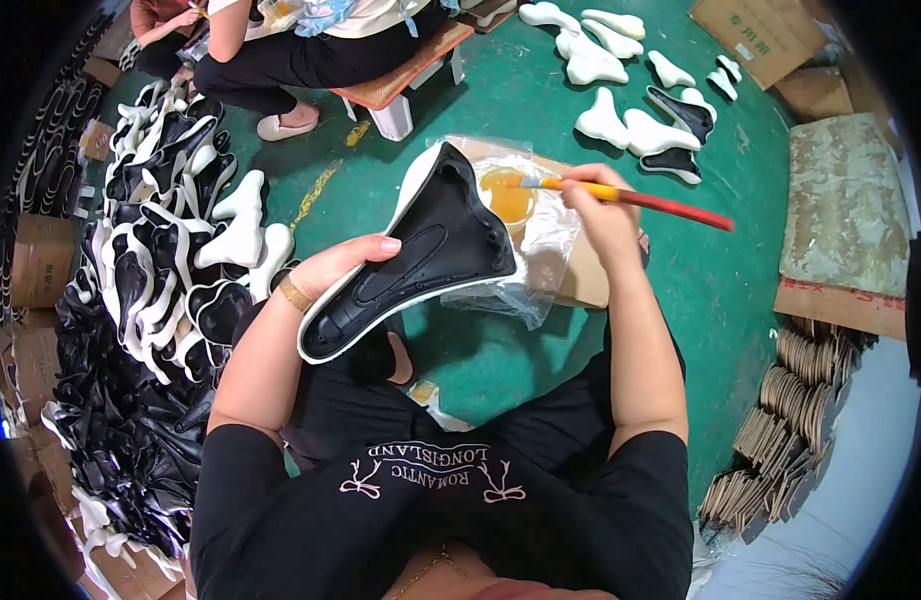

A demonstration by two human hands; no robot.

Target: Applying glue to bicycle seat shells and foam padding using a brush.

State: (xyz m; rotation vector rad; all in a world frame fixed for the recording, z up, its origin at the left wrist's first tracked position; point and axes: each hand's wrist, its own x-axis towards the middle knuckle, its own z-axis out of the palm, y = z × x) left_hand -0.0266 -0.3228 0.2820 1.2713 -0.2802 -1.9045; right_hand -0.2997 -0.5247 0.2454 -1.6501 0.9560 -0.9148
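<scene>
My left hand (333,262) grips a bicycle saddle by its left edge, thumb on top. The saddle is tilted, with its black plastic base (436,240) facing up and a white foam rim (413,190) around it. Pinched in my right hand (603,208) is a paintbrush (671,207) with a yellow and red handle. Its bristles are over a clear bowl (508,198) of amber liquid, just right of the saddle; I cannot tell whether they touch the liquid. Under the bowl lies a crumpled clear plastic sheet (551,250) on a cardboard box (587,275).
At left are a pile of white and black saddle parts (256,235) and a heap of black shells (131,430). White foam pieces (593,60) lie on the green floor ahead. A person (311,75) sits on a stool (393,118). Cardboard stacks (781,410) stand at right.
</scene>
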